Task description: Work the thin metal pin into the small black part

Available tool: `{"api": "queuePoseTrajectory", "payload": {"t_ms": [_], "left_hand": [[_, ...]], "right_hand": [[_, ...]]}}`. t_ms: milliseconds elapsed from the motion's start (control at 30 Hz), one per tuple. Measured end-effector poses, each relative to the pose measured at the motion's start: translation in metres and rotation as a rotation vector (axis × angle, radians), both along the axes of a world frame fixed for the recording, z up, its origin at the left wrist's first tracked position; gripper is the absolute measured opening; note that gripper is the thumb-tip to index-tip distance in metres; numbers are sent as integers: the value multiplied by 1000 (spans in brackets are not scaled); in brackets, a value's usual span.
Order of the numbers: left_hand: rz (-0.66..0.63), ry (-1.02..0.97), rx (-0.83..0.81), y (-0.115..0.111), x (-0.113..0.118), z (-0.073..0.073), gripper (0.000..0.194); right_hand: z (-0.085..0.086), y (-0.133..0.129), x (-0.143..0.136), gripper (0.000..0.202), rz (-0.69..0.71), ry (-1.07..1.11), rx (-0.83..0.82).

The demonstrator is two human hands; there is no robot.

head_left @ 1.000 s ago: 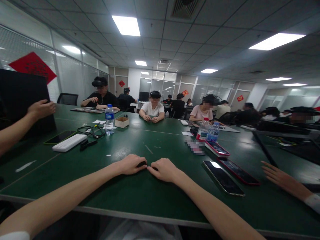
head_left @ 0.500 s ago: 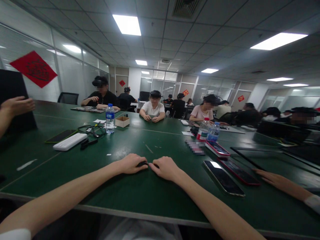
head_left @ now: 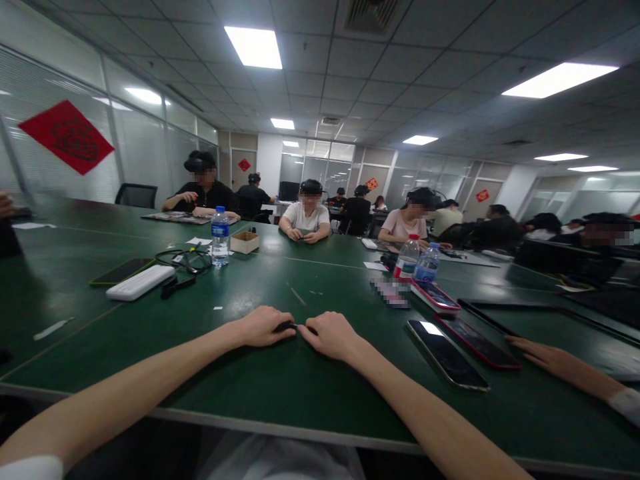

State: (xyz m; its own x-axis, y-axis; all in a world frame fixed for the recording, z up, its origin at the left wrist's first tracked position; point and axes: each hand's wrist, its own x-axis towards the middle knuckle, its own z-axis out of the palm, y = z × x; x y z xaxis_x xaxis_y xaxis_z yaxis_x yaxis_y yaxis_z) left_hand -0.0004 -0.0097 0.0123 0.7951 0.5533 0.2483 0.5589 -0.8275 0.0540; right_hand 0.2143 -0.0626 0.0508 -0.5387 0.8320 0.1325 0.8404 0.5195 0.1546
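My left hand rests on the green table with its fingers closed. Between thumb and forefinger shows a small slim black object, whose thin lighter end points towards the other hand. Close beside it, nearly touching, lies my right hand, fingers curled and thumb stretched towards that end. A bit of something dark shows under the right forefinger; what it is stays hidden. Both forearms come in from the near table edge.
To the right lie a phone, a dark red-edged phone and a co-worker's hand by a black frame. At left are a white power bank, cables, a water bottle and a small box.
My hands have kept their place. At far left, another person's hand and the dark panel have moved left, mostly out of view. The black frame at right has shifted slightly.
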Motion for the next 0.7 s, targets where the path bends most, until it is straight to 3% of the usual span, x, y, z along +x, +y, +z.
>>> {"api": "queuePoseTrajectory", "payload": {"t_ms": [700], "left_hand": [[-30,-31,-9,0,-1,-1,38]], "right_hand": [[-4,2,2,56,37,8,-3]]}}
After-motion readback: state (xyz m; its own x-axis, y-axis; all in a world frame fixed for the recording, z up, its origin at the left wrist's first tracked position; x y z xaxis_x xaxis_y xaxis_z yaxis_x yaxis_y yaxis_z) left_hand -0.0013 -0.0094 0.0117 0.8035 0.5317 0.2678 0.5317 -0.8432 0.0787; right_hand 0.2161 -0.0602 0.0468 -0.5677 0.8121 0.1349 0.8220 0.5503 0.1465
